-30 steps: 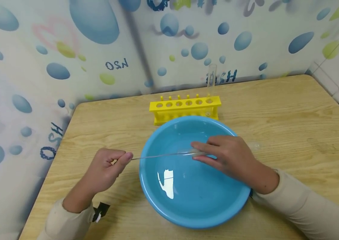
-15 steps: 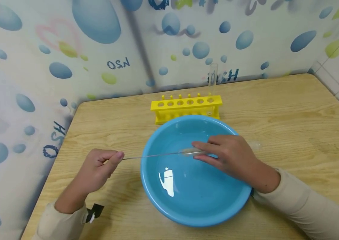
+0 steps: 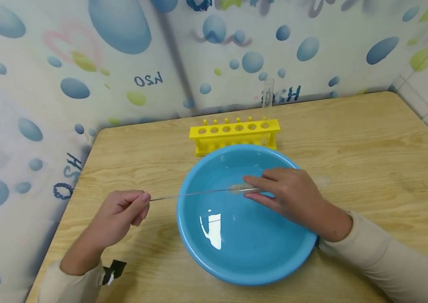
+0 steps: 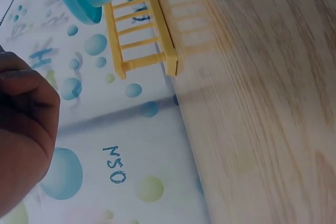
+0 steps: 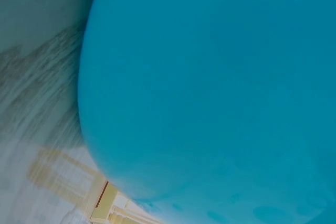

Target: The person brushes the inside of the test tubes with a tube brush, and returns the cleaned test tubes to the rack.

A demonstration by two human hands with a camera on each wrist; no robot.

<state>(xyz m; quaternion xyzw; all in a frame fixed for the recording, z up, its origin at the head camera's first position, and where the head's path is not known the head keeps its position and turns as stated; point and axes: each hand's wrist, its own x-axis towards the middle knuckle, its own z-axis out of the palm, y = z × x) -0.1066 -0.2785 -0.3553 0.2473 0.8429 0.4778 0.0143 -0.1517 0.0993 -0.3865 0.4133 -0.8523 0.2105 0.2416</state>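
My right hand (image 3: 293, 198) grips a clear test tube (image 3: 321, 181) lying almost level over a blue basin (image 3: 183, 227); the tube's rounded end shows beyond the hand. From the tube's mouth, on the left, runs the thin twisted-wire handle of a test tube brush (image 3: 187, 195). Pale bristles show at the mouth, just left of the right fingertips. My left hand (image 3: 113, 219), left of the basin, pinches the far end of the wire between thumb and curled fingers. In the left wrist view the wire rises from the fist. Only the basin's side fills most of the right wrist view.
Behind the basin stands a yellow test tube rack (image 3: 233, 131), close to its rim. Another clear test tube (image 3: 268, 99) stands upright in the rack's right-end hole. Water with a bright reflection lies in the basin. A patterned wall (image 3: 123, 54) borders the wooden table (image 3: 369, 139).
My left hand has moved left, drawing the brush wire with it. More of the bristles sit at the tube's mouth. My right hand and the tube have barely moved.
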